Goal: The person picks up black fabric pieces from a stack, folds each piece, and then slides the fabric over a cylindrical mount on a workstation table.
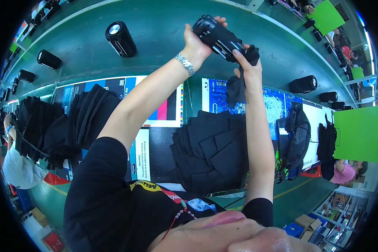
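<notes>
A black cylindrical speaker (217, 38) is held up over the green bench, tilted with its far end to the left. My left hand (198, 44) cradles it from beneath near that end, fingertips showing beyond it. My right hand (250, 69) grips its lower right end, thumb pressed on the body. Black fabric (252, 55) bunches at that end by my right fingers, and a dark cloth piece (235, 90) hangs beside my right wrist; whether they are one piece I cannot tell. Closer to me lies a fanned stack of black cloth pouches (210, 147).
One similar speaker (121, 40) stands at the far left; another speaker (303, 84) lies at right, with several more along the green bench (159, 38). Black cloth piles (90, 111) lie at left. A black bag (296, 134) and green panel (357, 134) are at right. Other people sit nearby.
</notes>
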Demonstrator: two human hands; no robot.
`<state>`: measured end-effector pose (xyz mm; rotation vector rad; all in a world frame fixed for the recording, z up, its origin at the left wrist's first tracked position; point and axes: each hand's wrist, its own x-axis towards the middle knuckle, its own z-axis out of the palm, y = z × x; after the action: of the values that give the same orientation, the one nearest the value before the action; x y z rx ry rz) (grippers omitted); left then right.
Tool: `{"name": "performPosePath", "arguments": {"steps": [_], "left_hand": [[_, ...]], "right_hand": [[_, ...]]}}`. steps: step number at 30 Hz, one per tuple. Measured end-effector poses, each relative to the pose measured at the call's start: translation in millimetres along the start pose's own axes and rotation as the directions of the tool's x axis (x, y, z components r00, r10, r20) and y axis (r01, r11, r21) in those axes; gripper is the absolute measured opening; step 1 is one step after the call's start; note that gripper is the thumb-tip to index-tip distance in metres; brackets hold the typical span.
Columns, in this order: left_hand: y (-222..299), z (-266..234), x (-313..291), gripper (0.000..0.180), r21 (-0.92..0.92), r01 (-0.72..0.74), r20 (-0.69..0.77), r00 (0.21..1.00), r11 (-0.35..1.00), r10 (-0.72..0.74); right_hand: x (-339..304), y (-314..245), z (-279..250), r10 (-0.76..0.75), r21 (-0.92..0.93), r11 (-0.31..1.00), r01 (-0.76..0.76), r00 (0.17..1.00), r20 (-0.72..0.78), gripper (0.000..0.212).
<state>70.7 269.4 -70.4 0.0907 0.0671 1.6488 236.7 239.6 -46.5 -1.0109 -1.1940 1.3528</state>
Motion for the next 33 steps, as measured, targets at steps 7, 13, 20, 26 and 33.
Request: {"name": "performPosePath", "arguments": {"steps": [7,13,20,26,33], "left_hand": [[59.3,-25.5,-27.3,0.054,0.677,0.031,-0.248,0.95,0.736,0.188],[43.6,23.8,-26.6,0.034,0.918,-0.357,0.346,0.934,0.175,0.089],[16.7,25.8,14.2,0.037,0.955,-0.268,0.237,0.946,-0.124,-0.22],[9.7,25.5,40.2,0.037,0.945,-0.187,0.061,0.907,-0.269,-0.416],[-14.1,52.2,47.2,0.018,0.603,-0.729,0.692,0.68,-0.324,-0.243]], "right_hand": [[5.8,-36.9,29.7,-0.568,-0.397,0.702,0.591,0.801,0.188,0.056],[6.4,-5.1,17.7,-0.563,-0.645,0.482,0.593,0.774,0.289,0.064],[4.8,2.9,-0.7,-0.527,-0.537,0.65,0.538,0.828,0.192,0.06],[18.3,11.7,-25.3,-0.231,-0.177,0.957,0.23,0.973,0.014,0.063],[34.7,13.9,-35.4,-0.15,-0.183,0.969,0.169,0.982,0.113,0.042]]}}
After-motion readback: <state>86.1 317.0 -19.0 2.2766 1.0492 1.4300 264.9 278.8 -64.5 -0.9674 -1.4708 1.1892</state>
